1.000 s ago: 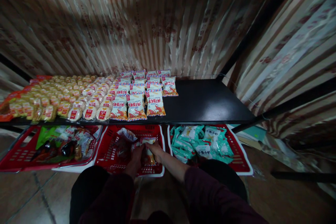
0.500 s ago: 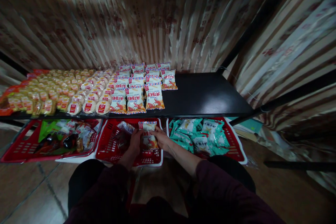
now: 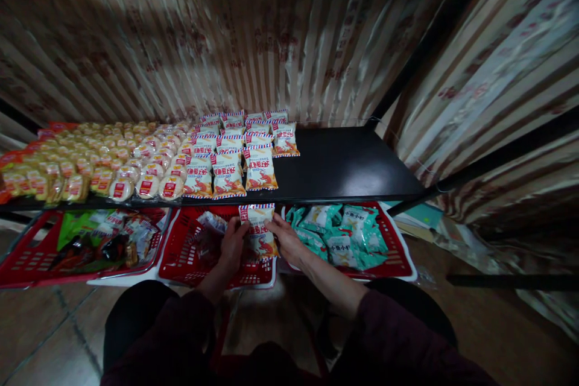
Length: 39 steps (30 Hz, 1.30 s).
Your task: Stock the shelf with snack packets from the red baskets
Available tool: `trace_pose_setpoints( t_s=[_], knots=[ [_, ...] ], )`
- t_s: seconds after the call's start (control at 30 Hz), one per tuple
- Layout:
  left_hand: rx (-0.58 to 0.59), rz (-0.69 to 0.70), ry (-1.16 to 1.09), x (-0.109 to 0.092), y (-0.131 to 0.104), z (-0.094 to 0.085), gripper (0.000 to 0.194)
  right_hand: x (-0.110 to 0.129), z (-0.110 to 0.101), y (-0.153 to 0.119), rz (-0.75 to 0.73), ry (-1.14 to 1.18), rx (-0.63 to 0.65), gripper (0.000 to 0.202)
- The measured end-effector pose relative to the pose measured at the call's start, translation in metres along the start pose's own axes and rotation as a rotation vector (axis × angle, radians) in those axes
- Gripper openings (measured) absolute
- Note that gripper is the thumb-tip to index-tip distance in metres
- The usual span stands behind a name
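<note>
Grip: both bare hands closed on one snack packet (image 3: 259, 232), left hand (image 3: 231, 241) on its left edge, right hand (image 3: 286, 238) on its right edge, thumbs toward the printed face. Hold looks two-sided and even; neither hand is clearly nearer. Pressure cannot be read.

Packet: lies directly between the hands, above the middle red basket (image 3: 174, 250). Long axis points away from the body, toward the shelf (image 3: 344, 163), roughly square to the line joining the hands. Striped seal at the far end sits just short of the shelf's front edge in this view; whether it touches cannot be told. Clearance under the packet not readable either.

Key relation: shelf lies straight ahead of the grip. Matching packets (image 3: 228, 175) stand ahead and mostly left of it; the right-end packet (image 3: 261, 170) of their front row is almost in line with the held one. Shelf surface extends ahead and to the right.

Around the grip: white-wrapped rounds (image 3: 147, 186) ahead-left, beyond them yellowish wrapped pieces (image 3: 76, 187). Crumpled wrapper (image 3: 212, 222) just left of the left hand. Teal packets (image 3: 341, 247) right of the right hand, in another red basket (image 3: 398, 262).
</note>
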State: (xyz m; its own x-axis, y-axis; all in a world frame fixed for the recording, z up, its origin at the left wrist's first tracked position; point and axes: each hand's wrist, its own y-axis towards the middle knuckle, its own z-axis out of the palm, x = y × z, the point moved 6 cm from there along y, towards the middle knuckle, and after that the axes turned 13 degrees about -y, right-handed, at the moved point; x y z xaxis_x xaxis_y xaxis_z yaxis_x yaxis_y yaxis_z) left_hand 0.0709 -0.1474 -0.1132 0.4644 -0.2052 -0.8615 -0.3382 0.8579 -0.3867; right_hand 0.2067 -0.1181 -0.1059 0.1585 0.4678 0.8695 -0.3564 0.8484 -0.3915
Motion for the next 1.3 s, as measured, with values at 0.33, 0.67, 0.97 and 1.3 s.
trace_pose_setpoints(
  t_s=[0.33, 0.67, 0.97, 1.3],
  knots=[
    [0.183, 0.125, 0.002, -0.043, -0.014, 0.047, 0.023, 0.043, -0.015, -0.007, -0.171, 0.017, -0.051, 0.041],
    [0.272, 0.116, -0.016, -0.049, 0.013, 0.094, 0.036, 0.078, -0.046, -0.006, -0.229, 0.048, -0.133, 0.043],
    [0.203, 0.209, 0.038, -0.06, 0.017, 0.134, 0.022, 0.092, -0.073, -0.015, -0.25, 0.085, -0.177, 0.043],
    [0.091, 0.189, -0.028, -0.069, 0.022, 0.177, 0.02, 0.094, -0.099, -0.017, -0.225, 0.076, -0.173, 0.036]
  ],
)
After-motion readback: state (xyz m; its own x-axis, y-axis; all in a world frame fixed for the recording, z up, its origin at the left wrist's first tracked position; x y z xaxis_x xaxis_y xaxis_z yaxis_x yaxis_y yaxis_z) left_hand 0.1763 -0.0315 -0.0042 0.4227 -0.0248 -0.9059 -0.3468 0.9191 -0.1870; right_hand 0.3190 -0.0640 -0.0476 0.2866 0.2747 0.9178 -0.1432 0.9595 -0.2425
